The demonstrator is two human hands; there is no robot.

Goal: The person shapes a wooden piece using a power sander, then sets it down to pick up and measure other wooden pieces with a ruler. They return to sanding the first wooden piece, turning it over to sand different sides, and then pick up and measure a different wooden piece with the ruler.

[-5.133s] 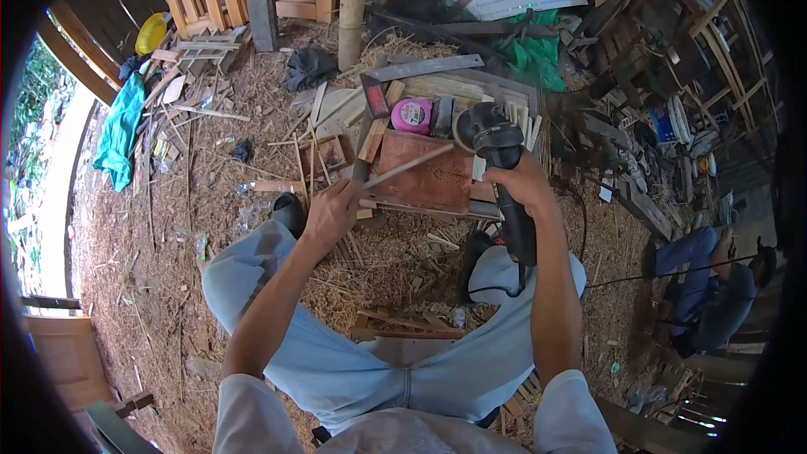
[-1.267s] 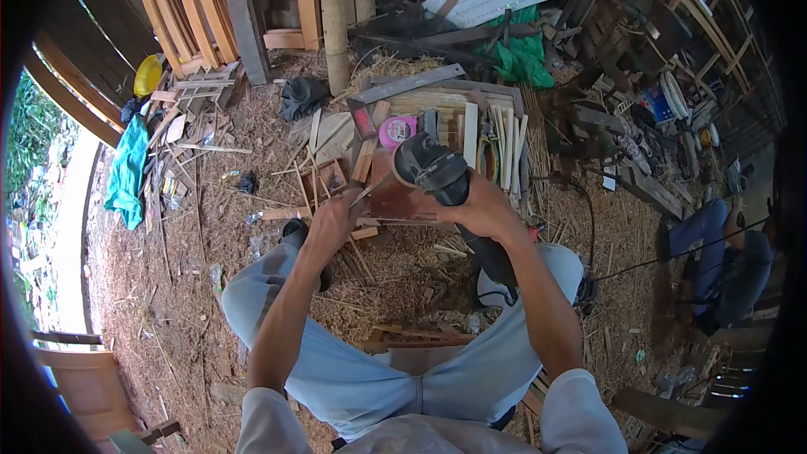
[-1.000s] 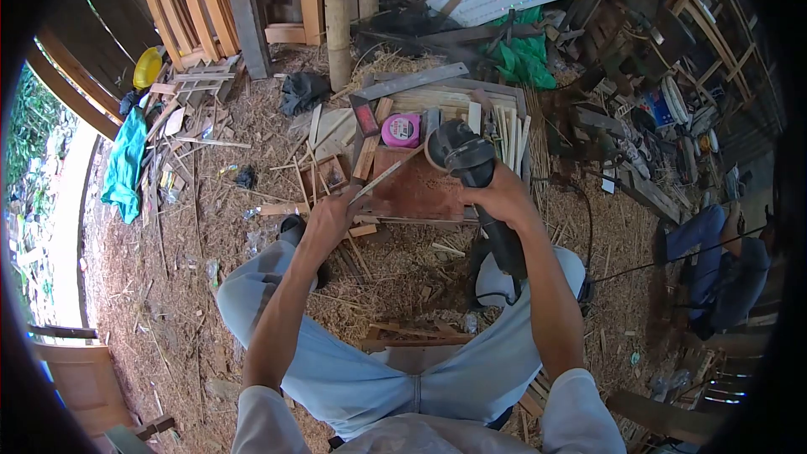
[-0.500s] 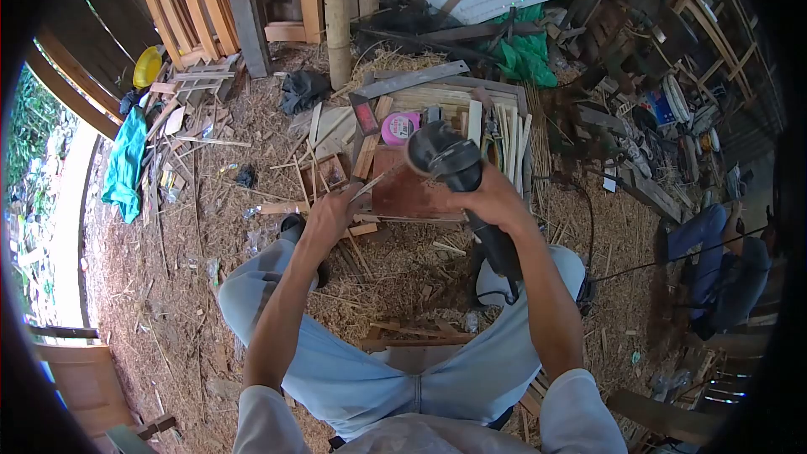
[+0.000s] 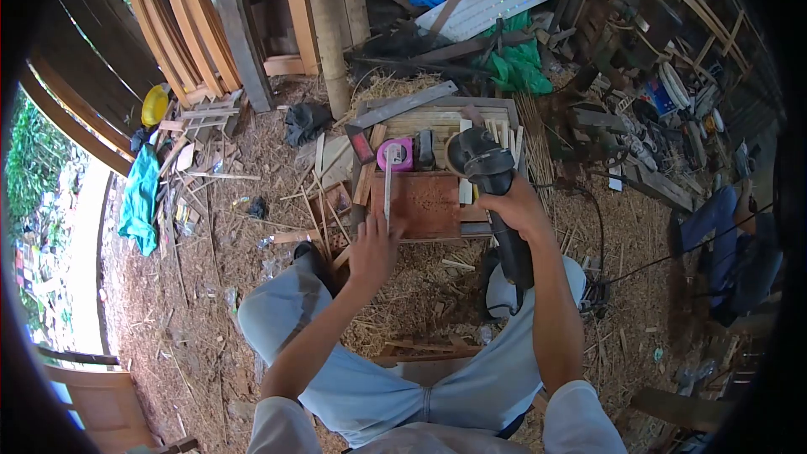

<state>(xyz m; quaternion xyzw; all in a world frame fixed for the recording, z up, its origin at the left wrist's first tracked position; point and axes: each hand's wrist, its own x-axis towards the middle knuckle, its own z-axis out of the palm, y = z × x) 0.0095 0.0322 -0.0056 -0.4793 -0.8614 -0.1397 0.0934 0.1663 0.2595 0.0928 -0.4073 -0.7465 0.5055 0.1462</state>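
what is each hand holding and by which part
The left hand holds a thin strip by its near end. The right hand grips the angle grinder around its body, behind the head.

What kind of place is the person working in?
Probably a woodworking shed: curved wooden slats lean behind, shavings cover the ground, the right hand holds a grinder and the left hand a thin stick.

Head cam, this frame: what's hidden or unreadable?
Head view, grip: whether the left hand grips or only presses the thin strip, since the hand's back hides the strip's lower end.
Head view, grinder: the disc is hidden under the tool's own head, and the right hand covers part of the body.
Head view, pink tape: the label is too small to read.
Head view, person at right: cut off by the dark lens rim.
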